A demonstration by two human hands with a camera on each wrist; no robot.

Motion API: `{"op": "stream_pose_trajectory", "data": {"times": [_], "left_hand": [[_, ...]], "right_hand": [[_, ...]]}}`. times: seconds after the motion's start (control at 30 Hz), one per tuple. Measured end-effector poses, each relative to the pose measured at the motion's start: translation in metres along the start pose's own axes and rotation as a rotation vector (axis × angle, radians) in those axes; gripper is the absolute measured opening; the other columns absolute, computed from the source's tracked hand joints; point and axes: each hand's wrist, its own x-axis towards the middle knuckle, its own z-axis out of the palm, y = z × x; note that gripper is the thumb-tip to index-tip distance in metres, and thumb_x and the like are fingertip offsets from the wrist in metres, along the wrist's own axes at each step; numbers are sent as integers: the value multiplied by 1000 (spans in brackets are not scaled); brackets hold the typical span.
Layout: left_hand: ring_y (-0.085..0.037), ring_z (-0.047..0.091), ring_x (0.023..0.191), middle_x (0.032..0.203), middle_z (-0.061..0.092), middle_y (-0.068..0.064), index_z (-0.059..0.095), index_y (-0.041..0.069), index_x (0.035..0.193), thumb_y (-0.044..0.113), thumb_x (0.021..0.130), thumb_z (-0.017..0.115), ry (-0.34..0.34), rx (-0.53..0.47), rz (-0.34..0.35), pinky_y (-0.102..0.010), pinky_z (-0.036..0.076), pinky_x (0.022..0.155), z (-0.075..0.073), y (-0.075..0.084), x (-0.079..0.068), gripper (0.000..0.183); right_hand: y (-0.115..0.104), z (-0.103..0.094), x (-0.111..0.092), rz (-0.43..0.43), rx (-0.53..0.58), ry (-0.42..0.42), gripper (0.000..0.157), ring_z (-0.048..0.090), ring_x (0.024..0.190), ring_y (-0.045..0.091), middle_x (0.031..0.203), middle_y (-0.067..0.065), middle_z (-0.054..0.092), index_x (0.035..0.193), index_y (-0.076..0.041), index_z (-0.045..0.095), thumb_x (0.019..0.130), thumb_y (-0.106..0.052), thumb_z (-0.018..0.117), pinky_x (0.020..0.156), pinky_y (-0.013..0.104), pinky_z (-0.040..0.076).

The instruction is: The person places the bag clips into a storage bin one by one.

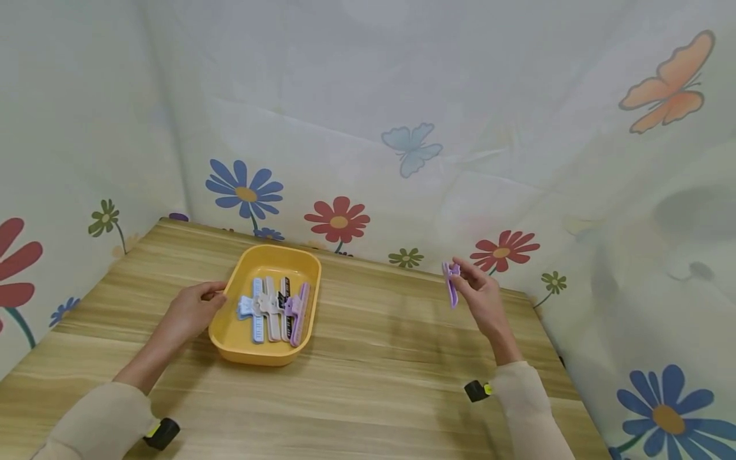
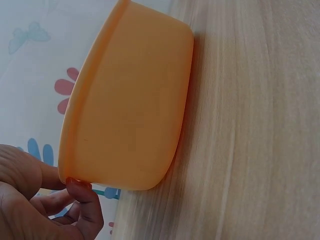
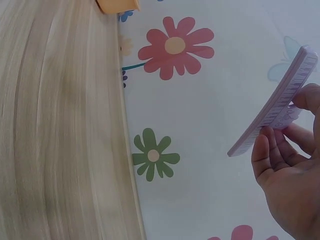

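My left hand (image 1: 192,311) pinches the left rim of a yellow plastic basin (image 1: 253,358). In the left wrist view, the thumb and fingers meet at a corner of the basin's rim (image 2: 75,125). Several long bag clips lie side by side in it: a light blue clip (image 1: 258,326), a whitish clip (image 1: 272,322), a black-and-white one and a purple clip (image 1: 299,322) at the right. Over the table's right side, my right hand (image 1: 484,300) holds another purple bag clip (image 1: 451,291). Its ruler-like markings show on the bar (image 3: 275,107) in the right wrist view.
The wood-grain table (image 1: 368,396) runs under both arms. A pale cloth wall (image 1: 345,96) printed with flowers and butterflies stands behind the table's back edge and along its sides. Black cameras (image 1: 162,434) are strapped at both wrists.
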Motion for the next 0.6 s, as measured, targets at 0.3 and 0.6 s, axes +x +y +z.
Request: {"op": "stream_pose_trajectory", "data": {"times": [0.3,0.6], "left_hand": [[-34,55,104,125,57,-30,45,-11,148,18,108,49,5,9,-3,-32,50,75,0,0,-1,49],[-35,56,105,126,57,-31,45,-12,148,17,108,49,9,10,6,-33,50,76,0,1,-2,49]], "right_hand": [[-4,1,0,5,7,2,49,64,103,8,132,32,59,146,9,50,104,-13,64,89,18,52],[-4,5,3,5,16,25,47,64,102,9,130,29,61,145,6,54,103,-11,66,87,19,53]]}}
